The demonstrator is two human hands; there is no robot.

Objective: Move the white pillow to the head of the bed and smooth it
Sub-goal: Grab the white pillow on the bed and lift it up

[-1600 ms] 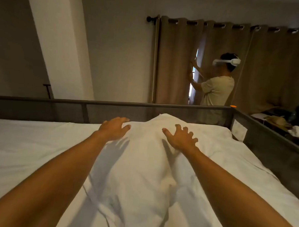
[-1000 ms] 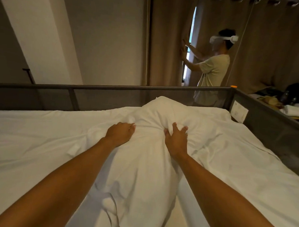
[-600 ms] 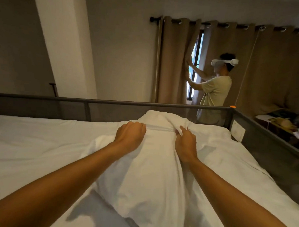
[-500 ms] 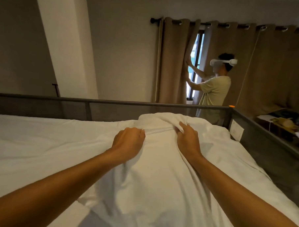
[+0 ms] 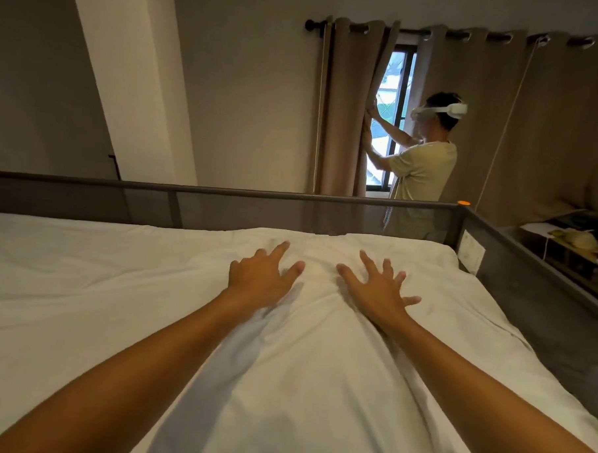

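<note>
One white pillow (image 5: 313, 346) lies lengthwise on the bed (image 5: 64, 301), its far end at 12 o'clock near the grey rail (image 5: 223, 191). Two hands press it flat, fingers spread, gripping nothing: left hand (image 5: 259, 279) at 11 o'clock, right hand (image 5: 377, 289) at 1 (palms down).
</note>
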